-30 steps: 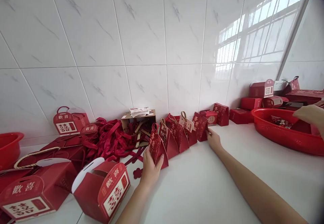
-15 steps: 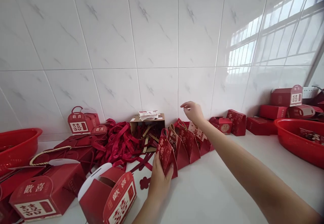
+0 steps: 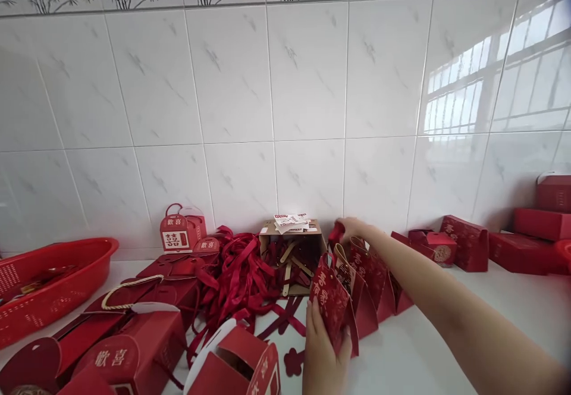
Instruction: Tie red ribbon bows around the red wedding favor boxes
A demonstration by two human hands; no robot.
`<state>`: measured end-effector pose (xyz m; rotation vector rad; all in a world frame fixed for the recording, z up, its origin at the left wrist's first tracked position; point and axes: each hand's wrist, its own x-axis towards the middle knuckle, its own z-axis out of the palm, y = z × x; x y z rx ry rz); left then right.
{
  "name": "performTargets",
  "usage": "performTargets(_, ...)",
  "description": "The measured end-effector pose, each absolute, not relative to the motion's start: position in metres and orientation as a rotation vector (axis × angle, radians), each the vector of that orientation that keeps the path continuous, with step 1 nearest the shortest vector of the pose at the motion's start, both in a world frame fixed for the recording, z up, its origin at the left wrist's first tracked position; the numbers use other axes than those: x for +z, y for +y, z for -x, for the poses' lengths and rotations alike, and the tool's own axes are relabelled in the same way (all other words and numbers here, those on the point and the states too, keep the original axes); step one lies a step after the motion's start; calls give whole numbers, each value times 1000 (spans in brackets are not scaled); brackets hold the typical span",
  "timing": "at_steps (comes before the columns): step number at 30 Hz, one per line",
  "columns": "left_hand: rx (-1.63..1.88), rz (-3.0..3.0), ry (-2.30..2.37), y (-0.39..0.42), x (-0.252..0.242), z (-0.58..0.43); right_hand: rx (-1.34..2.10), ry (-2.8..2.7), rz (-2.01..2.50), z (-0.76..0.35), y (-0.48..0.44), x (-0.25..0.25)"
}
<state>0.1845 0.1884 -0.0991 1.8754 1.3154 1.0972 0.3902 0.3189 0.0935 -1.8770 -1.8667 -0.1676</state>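
Note:
My left hand (image 3: 325,347) is closed round the front of a red triangular gift box (image 3: 331,300) with pale lettering, thumb on its right side. Several similar red boxes (image 3: 363,309) stand in a row right behind it, one with a tan loop on top. Beyond the row, near the wall, my right hand (image 3: 354,228) has its fingers bent round a dark red piece (image 3: 336,233). Whether that piece is ribbon or card I cannot make out, as the hand partly hides it. My right forearm passes over the row of boxes.
An open cardboard box (image 3: 319,234) with strips inside stands at the wall, beside a heap of red ribbons (image 3: 236,276). Red handled boxes (image 3: 134,347) crowd the left front. A red plastic basket (image 3: 107,258) is farther left. More red boxes (image 3: 520,252) sit at right.
The view has swung left and up. My right hand has dropped from the air above the row to behind it and grasped a dark red piece. My left hand keeps its hold.

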Motion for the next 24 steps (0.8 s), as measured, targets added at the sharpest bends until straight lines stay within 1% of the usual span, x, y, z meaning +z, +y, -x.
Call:
performTargets(3, 1070, -1845, 1298, 186, -91, -183, -224, -1797, 1863, -389, 296, 124)
performTargets(5, 1052, -1833, 1295, 184, -87, -182, -325, -1671, 1834, -396, 264, 144)
performTargets(8, 1027, -1866, 1283, 182, -82, -181, -494, -1443, 1817, -421, 193, 149)
performTargets(10, 1031, -1916, 1274, 182, -81, -181, -573, -1407, 1812, -438, 142, 128)
performTargets(12, 1044, -1962, 1265, 182, -79, -181, -493, -1395, 1855, -449, 94, 91)
performTargets(13, 1050, -1980, 1263, 182, -78, -181, -386, -1381, 1905, -451, 73, 71)
performTargets(16, 1068, -2029, 1287, 183, -73, -181, 148, -1493, 1976, -449, 31, 20)
performTargets(18, 1065, -2066, 1323, 182, -68, -181, 504, -1530, 1869, -454, 23, 5)
performTargets(19, 1057, -2081, 1336, 181, -66, -180, 615, -1481, 1817, -461, 25, 4)
performTargets(20, 1046, -2092, 1342, 180, -64, -179, 629, -1379, 1790, -471, 32, 4)
performTargets(21, 1034, -2100, 1338, 179, -63, -178, 554, -1251, 1774, -482, 42, 5)
performTargets(22, 1021, -2106, 1327, 178, -62, -178, 382, -1113, 1775, -495, 55, 4)
performTargets(24, 998, -2118, 1290, 176, -63, -178, 282, -1034, 1824, -518, 85, -3)
